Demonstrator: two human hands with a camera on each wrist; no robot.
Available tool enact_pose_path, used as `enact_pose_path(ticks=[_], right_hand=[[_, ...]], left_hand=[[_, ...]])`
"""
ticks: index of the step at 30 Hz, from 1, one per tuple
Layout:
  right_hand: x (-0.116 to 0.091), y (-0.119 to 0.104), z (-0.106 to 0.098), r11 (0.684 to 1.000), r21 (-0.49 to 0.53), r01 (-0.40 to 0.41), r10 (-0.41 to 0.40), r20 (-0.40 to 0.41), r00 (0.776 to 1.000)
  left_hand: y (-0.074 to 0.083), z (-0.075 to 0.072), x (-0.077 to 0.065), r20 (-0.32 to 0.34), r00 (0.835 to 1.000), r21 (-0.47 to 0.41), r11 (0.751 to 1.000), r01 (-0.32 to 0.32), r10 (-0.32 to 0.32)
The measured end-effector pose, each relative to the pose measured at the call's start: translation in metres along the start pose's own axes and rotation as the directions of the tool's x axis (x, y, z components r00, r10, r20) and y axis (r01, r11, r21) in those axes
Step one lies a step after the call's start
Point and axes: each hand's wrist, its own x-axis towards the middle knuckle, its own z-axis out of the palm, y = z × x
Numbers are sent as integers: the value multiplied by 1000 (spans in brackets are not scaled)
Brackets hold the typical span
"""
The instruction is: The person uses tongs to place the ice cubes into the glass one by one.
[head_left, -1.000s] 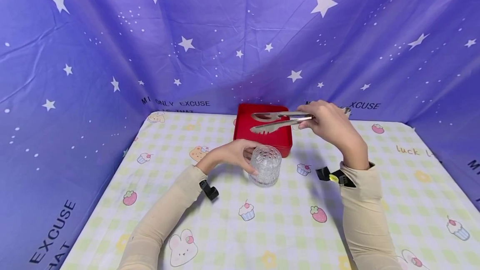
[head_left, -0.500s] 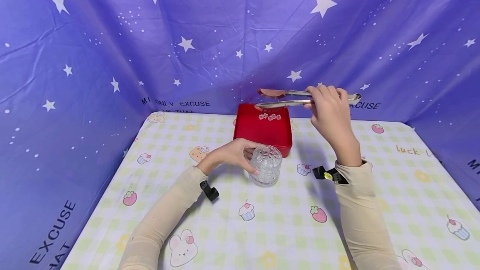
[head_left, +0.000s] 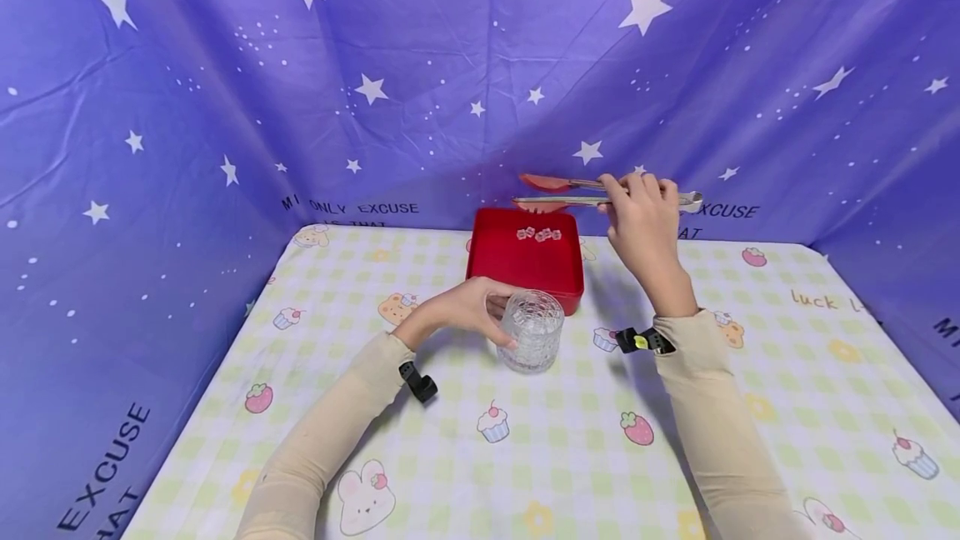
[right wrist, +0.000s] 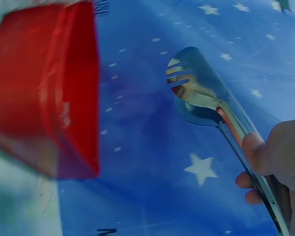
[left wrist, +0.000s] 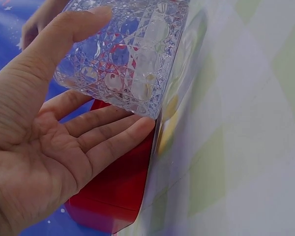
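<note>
A clear cut-patterned glass [head_left: 532, 332] stands on the tablecloth in the head view, just in front of a red tray [head_left: 510, 261]. My left hand [head_left: 467, 307] holds it from the left side; in the left wrist view the thumb [left wrist: 71, 29] presses its near wall and the fingers reach behind it. Metal tongs [head_left: 558, 202] are gripped by my right hand [head_left: 643, 219], raised over the tray's back edge with their ends apart. Nothing shows between the ends in the right wrist view. Several small clear cubes [head_left: 540, 235] lie in the tray's far part.
The table wears a checked cloth [head_left: 420, 457] printed with cupcakes, strawberries and animals. A purple star-patterned curtain [head_left: 450, 148] rises right behind the tray, with further curtain walls left and right.
From low over the tray, the tongs have risen to its back edge, uncovering the cubes, then shifted slightly with my right hand leftward. The left hand and glass stay put.
</note>
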Motion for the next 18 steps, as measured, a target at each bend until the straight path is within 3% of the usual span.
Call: enact_pose_path(ticks=[5,12,18], right_hand=[[8,8,19,991,-72,114,-111,48,993],[19,11,44,953,-143,266,-249,122,961],[20,10,58,929,-154,337,-311,173,935]], left_hand=[[-1,-1,0,6,1000,2,1000,5,-5],[-3,-3,0,16,1000,-19,1000,14,-14],[-4,-3,0,29,1000,-25,1000,9,-8]])
